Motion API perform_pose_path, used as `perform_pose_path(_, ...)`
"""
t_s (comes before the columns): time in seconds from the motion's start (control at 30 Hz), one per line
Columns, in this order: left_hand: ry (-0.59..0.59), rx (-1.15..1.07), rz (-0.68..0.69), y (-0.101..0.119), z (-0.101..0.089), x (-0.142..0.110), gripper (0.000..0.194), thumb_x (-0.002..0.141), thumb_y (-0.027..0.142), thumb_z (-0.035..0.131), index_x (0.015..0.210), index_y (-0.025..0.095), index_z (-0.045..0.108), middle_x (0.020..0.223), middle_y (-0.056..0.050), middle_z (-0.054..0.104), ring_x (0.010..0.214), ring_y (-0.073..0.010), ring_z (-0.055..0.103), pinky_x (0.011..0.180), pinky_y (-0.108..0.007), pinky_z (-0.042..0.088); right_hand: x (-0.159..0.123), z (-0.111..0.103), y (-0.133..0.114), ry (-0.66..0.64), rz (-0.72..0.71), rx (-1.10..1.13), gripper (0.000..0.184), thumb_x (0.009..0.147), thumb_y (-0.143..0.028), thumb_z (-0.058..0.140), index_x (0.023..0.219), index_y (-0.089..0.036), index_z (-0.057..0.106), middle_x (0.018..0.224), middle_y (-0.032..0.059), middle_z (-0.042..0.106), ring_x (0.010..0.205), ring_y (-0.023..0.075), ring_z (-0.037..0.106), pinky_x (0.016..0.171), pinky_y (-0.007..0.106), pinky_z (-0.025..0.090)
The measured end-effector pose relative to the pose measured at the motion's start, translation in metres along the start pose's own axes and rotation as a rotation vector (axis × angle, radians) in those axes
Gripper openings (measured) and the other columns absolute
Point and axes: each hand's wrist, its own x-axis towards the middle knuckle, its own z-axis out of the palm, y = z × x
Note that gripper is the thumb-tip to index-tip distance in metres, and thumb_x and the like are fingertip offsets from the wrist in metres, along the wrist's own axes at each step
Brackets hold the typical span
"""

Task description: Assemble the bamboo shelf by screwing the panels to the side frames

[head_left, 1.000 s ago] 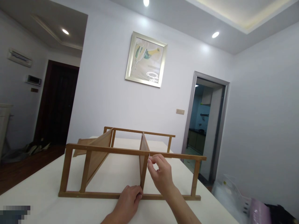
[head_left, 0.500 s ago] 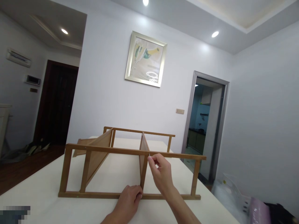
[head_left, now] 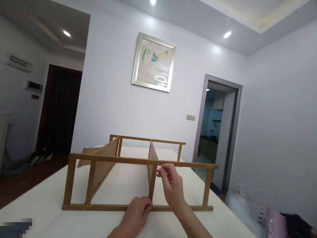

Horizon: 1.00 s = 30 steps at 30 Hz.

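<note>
**Fresh pinch on the thin metal piece, same joint**

The thin metal piece (head_left: 158, 165) leans at the upper rail of the wooden frame (head_left: 119, 159), right where the middle post (head_left: 152, 183) meets it. Over the last second my fingertips have slid a little lower and curled in more, so more of the piece shows above them. I read that as a change of grip mid-work: the joint looks to be in hand rather than finished. The frame itself has not shifted.

My right hand (head_left: 172, 185) has thumb and finger pinched on the piece, just to the right of the post. My left hand (head_left: 137, 211) hasn't moved; it is closed over the lower rail at the foot of that same post, below the metal piece. The two hands are apart, one high, one low; how hard the left one presses, I can't tell.

Beyond the post runs the middle shelf panel (head_left: 154, 153), and to its left a slanted panel (head_left: 105, 163). Everything stands on the white table (head_left: 42, 205), with a framed picture (head_left: 154, 62) on the wall behind.
</note>
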Motion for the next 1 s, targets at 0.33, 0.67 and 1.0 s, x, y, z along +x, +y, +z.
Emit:
perform_pose_path(0.33,0.01,0.0,-0.023,0.002,-0.002,-0.001,0.024,0.086,0.014,0.042,0.081,0.023,0.064,0.084,0.001,0.07,0.082,-0.0194,0.059,0.08,-0.03,0.037,0.008,-0.016,0.009,0.03,-0.657,-0.519,0.013,0.089,-0.012,0.059,0.1,-0.019,0.059,0.089,0.0086,0.066,0.082,0.0191,0.063,0.071,0.032,0.054)
perform_pose_path(0.67,0.014,-0.006,0.004,-0.002,0.001,0.0,0.024,0.086,0.014,0.042,0.081,0.023,0.063,0.083,0.001,0.07,0.08,-0.0187,0.059,0.081,-0.031,0.036,0.002,0.002,0.003,0.039,-0.153,-0.448,0.036,0.093,-0.031,0.052,0.06,-0.021,0.042,0.055,-0.0035,0.044,0.052,0.0109,0.04,0.049,0.025,0.032)
perform_pose_path(1.0,0.01,0.0,-0.001,-0.002,0.001,-0.001,0.024,0.086,0.014,0.042,0.08,0.023,0.063,0.082,0.001,0.07,0.08,-0.0191,0.059,0.079,-0.031,0.036,0.004,-0.004,0.002,-0.05,-0.059,-0.066,0.014,0.088,-0.029,0.06,0.098,-0.023,0.068,0.081,0.0033,0.069,0.075,0.0169,0.064,0.067,0.028,0.053)
